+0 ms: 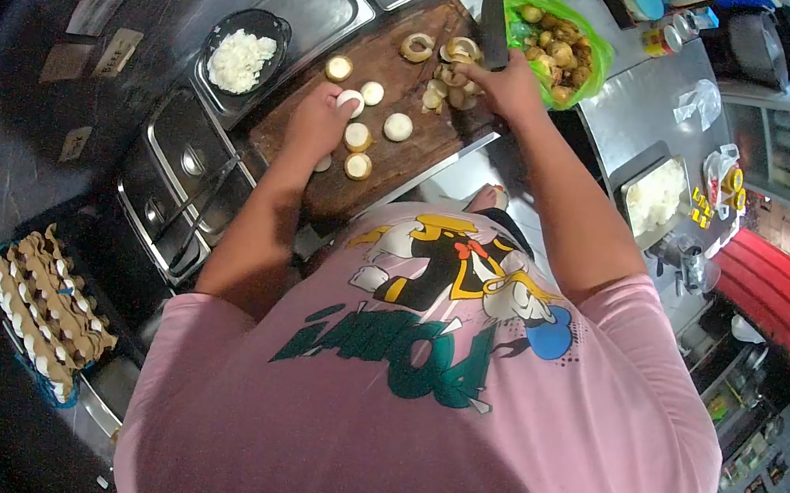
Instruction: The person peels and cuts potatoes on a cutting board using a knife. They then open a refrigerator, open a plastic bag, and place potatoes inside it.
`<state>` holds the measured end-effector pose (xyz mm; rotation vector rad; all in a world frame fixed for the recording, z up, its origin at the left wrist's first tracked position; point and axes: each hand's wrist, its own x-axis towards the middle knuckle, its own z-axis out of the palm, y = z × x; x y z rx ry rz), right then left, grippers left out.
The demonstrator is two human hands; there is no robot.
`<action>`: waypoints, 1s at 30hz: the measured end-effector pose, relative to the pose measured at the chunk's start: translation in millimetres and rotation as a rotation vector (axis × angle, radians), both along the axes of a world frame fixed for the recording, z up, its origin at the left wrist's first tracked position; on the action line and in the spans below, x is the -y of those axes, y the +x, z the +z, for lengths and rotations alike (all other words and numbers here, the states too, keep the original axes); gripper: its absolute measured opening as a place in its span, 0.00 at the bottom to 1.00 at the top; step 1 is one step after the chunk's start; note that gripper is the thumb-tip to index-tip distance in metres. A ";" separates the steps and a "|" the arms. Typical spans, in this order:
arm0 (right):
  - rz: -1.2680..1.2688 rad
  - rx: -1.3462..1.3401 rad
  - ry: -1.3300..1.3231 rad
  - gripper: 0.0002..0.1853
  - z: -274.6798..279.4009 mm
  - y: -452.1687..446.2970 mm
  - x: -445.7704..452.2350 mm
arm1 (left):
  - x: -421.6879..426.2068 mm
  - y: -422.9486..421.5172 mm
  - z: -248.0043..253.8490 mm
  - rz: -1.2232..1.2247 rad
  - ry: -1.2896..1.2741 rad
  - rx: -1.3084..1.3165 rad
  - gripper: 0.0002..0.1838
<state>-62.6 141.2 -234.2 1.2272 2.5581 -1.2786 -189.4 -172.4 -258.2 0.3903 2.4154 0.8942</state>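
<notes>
A peeled onion (pixel 351 103) is gripped over the wooden cutting board (pixel 384 52) by the left hand (pixel 319 120); the knife (pixel 492 26) is clasped by the right hand (pixel 510 86). Probably light, firm and slippery, the onion is best held around its sides.

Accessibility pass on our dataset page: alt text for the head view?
A person's left hand holds what looks like an onion at a brown cutting board while the right hand grips a knife. More trimmed onions and a heap of peels lie on the board, with a filled green bag and a black bowl of chopped white food nearby.
</notes>
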 end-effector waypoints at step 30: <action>-0.002 -0.043 -0.104 0.23 53.7 134.2 -14.1 | -7.4 34.4 29.3 -0.793 -0.370 -0.406 0.19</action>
